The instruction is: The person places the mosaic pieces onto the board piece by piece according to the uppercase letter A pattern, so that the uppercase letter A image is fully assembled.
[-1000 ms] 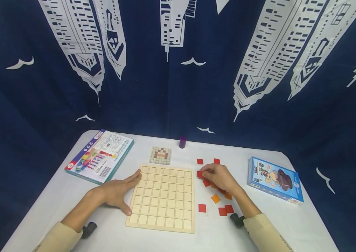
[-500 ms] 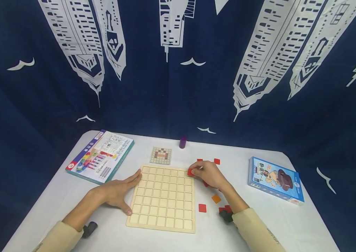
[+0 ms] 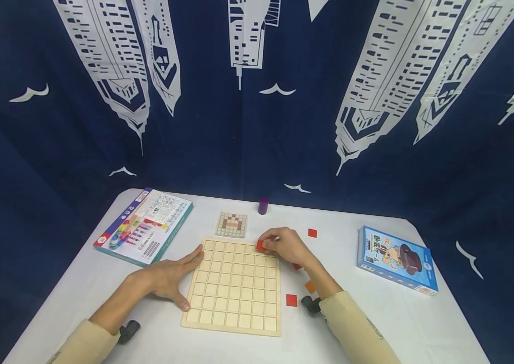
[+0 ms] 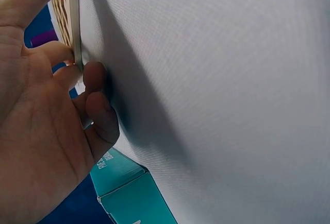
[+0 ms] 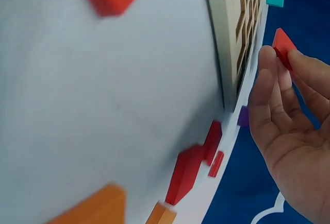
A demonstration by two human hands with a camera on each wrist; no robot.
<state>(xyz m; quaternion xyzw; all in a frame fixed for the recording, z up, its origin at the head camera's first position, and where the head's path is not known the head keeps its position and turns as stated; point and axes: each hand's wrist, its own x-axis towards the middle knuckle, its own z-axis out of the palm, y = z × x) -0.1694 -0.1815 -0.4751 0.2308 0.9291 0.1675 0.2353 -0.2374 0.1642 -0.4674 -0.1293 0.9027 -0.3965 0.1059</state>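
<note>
In the head view a wooden grid board (image 3: 234, 285) with shallow square cells lies on the white table. My left hand (image 3: 168, 280) rests at its left edge, thumb and fingers spread apart, fingertips touching the rim. Between thumb and fingertips my right hand (image 3: 286, 246) pinches a red square tile (image 3: 260, 245), over the top row near the board's upper right corner. The right wrist view shows this red tile (image 5: 283, 48) tilted in the pinch, raised above the table. A pattern card (image 3: 231, 224) with a small coloured grid lies just beyond the board.
Right of the board lie loose tiles, including a red tile (image 3: 291, 300), an orange tile (image 3: 310, 287) and a far red tile (image 3: 312, 233); the right arm hides others. A teal-edged box (image 3: 145, 226) stands left, a blue box (image 3: 398, 260) right, a purple cylinder (image 3: 263, 206) at the back.
My right hand has picked up the red tile from the table and carried it left over the board's top row. The left hand has stayed at the board's edge.
</note>
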